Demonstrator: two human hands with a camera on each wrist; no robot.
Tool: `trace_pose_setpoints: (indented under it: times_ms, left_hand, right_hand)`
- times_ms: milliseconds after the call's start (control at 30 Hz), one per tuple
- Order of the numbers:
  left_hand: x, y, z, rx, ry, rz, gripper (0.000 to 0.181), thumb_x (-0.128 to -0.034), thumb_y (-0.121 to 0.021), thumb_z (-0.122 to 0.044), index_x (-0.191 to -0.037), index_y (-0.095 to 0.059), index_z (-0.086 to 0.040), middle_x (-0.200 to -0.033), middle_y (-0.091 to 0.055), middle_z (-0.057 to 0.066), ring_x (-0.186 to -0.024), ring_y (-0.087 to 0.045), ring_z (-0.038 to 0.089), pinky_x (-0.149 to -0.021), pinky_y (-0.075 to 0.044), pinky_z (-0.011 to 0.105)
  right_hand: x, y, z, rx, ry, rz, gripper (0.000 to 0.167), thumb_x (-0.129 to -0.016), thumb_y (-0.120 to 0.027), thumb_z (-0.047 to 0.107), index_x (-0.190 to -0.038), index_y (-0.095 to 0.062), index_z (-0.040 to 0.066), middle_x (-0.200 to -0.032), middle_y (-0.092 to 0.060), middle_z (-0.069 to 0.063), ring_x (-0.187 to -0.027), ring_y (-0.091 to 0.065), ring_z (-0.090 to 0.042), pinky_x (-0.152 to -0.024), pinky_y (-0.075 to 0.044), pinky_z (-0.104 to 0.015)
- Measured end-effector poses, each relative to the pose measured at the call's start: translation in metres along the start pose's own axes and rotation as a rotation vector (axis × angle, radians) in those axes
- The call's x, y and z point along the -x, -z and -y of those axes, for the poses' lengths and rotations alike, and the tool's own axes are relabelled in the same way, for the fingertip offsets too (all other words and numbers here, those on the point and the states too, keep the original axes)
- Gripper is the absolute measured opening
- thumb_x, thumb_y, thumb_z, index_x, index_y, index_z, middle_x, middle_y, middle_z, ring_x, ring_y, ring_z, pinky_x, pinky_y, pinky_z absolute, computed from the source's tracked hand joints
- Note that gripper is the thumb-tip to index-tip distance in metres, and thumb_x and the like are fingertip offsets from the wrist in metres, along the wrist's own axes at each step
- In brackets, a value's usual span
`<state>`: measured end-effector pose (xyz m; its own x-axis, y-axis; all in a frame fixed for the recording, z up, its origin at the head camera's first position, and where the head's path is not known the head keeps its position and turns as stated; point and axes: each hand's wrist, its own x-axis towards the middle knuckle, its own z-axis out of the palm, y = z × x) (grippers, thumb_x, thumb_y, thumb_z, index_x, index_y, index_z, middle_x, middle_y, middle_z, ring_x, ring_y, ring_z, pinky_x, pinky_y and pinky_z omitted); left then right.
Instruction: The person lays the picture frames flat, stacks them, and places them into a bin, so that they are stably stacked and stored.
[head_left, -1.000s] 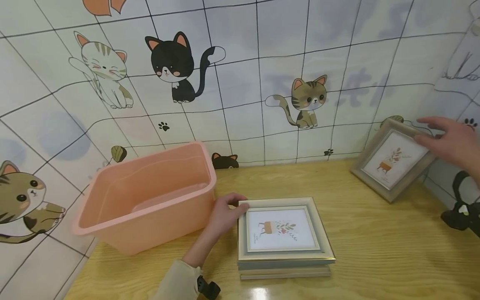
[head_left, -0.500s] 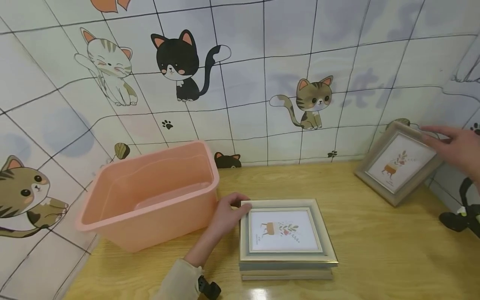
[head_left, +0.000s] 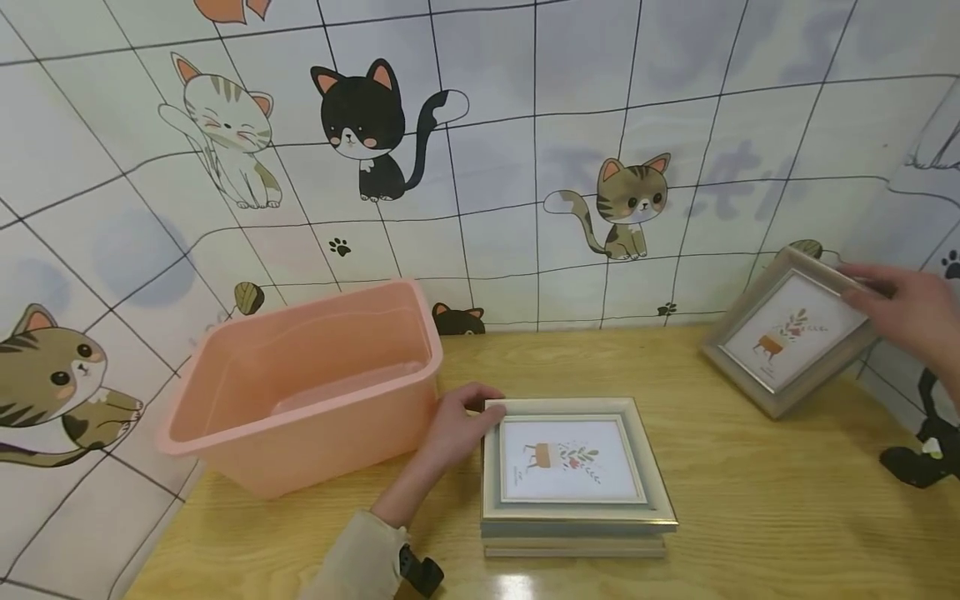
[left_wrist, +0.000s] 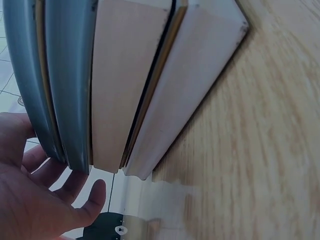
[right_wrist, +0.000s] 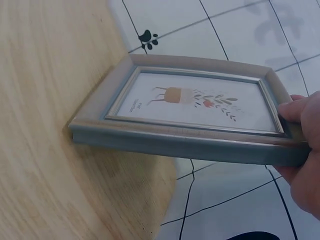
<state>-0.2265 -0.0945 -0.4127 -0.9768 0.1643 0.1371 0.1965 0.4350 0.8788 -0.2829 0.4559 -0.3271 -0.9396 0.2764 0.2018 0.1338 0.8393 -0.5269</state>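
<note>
Both hands grip picture frames, well apart from each other. Seen from the head, the left hand [head_left: 453,429] clasps the left rear corner of a stack of picture frames [head_left: 573,458], thumb over the top edge, while the right hand [head_left: 911,312] pinches the upper right edge of a tilted picture frame [head_left: 791,333] near the wall. Since 0.5 s ago the tilted frame has shifted slightly left and its right hand has dropped a little; the left hand and stack hold their place. I judge that the work now centres on the lone frame, with the stack merely steadied. A pink rectangular tub [head_left: 307,450], smooth and probably plastic, stands left of the stack on the wood-grain tabletop [head_left: 750,500], before a cat-print wall covering [head_left: 491,167].

From the left wrist, 4 layered edges show: 2 glossy blue-grey, 2 paler and flatter, with thin gold-brown lines between. Fingers curl beneath the blue-grey pair.

From the right wrist, thumb and fingers clamp the frame's end. Its beige moulding has a metallic blue-grey side; I cannot tell whether its low corner touches the tabletop.
</note>
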Motion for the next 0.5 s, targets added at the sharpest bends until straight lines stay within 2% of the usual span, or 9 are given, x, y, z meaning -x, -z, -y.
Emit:
trace_pose_setpoints:
  times_ms: [167,267,333,400,467,500]
  left_hand:
    - [-0.001,-0.001,-0.004,0.037,-0.018,-0.002,0.02,-0.0967,-0.07,-0.021,-0.113,-0.077,-0.01,-0.111,-0.073,0.001,-0.103,-0.062,0.021,-0.089,-0.052,0.041]
    - [-0.002,-0.001,-0.008,0.058,-0.052,-0.001,0.02,-0.0978,-0.069,-0.019,-0.114,-0.076,-0.009,-0.112,-0.074,0.002,-0.107,-0.064,0.022,-0.092,-0.052,0.042]
    - [-0.001,-0.001,-0.012,0.068,-0.083,0.007,0.021,-0.0985,-0.069,-0.018,-0.116,-0.076,-0.009,-0.115,-0.073,0.003,-0.111,-0.064,0.025,-0.095,-0.051,0.045]
    - [0.0,-0.001,-0.016,0.075,-0.115,0.012,0.023,-0.0983,-0.069,-0.018,-0.118,-0.075,-0.01,-0.12,-0.072,0.003,-0.115,-0.062,0.027,-0.098,-0.049,0.047]
    - [0.002,0.0,-0.022,0.082,-0.14,0.012,0.025,-0.0984,-0.069,-0.02,-0.122,-0.074,-0.012,-0.125,-0.07,0.001,-0.12,-0.061,0.027,-0.101,-0.047,0.05]
    - [0.003,0.0,-0.025,0.089,-0.151,0.013,0.026,-0.0984,-0.069,-0.02,-0.123,-0.074,-0.013,-0.127,-0.07,0.001,-0.121,-0.06,0.028,-0.102,-0.046,0.051]
  right_hand:
    - [0.02,0.004,0.015,-0.061,-0.001,-0.036,0.055,-0.113,-0.034,0.032,-0.16,-0.026,0.004,-0.157,-0.026,-0.037,-0.132,-0.035,-0.064,-0.1,-0.033,-0.074]
    - [0.036,0.004,0.022,-0.143,0.018,-0.065,0.055,-0.113,-0.037,0.032,-0.162,-0.026,0.01,-0.159,-0.027,-0.034,-0.134,-0.038,-0.057,-0.102,-0.035,-0.071]
    - [0.047,0.004,0.025,-0.206,0.033,-0.074,0.054,-0.112,-0.039,0.033,-0.163,-0.026,0.021,-0.161,-0.027,-0.029,-0.137,-0.041,-0.044,-0.108,-0.038,-0.06]
    - [0.058,0.002,0.026,-0.294,0.051,-0.08,0.053,-0.112,-0.041,0.034,-0.163,-0.028,0.031,-0.164,-0.032,-0.018,-0.135,-0.047,-0.028,-0.11,-0.041,-0.038]
    - [0.066,0.001,0.028,-0.412,0.069,-0.078,0.051,-0.111,-0.044,0.033,-0.16,-0.031,0.037,-0.156,-0.044,-0.004,-0.125,-0.051,-0.009,-0.102,-0.043,-0.018]
    - [0.069,0.0,0.029,-0.485,0.084,-0.075,0.051,-0.111,-0.046,0.029,-0.16,-0.034,0.035,-0.15,-0.047,0.004,-0.118,-0.053,-0.004,-0.095,-0.043,-0.011]
